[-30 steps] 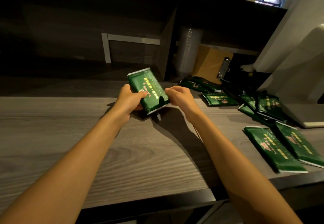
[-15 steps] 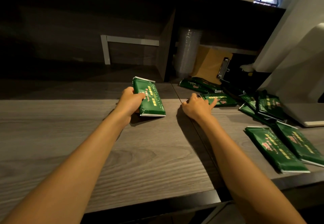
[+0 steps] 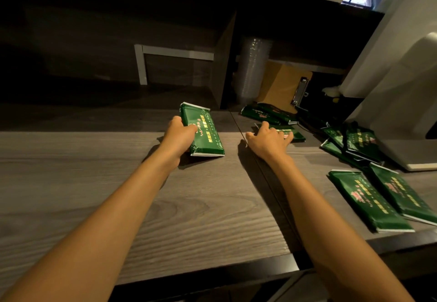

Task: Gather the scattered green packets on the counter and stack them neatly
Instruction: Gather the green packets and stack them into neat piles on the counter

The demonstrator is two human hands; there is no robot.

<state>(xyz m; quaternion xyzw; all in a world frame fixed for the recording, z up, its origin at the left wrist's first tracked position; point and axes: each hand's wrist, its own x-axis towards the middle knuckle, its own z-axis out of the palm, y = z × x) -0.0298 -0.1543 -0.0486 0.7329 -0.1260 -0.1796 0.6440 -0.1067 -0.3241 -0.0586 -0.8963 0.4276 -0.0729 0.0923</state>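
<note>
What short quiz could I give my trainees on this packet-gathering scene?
1. True or false: the left hand grips a green packet.
2. The right hand touches: A) another packet, B) nothing, C) the left hand.
3. Fill in: the two front packets lie on the counter at the person's ___ side.
Key: 1 true; 2 A, the far packet; 3 right.
</note>
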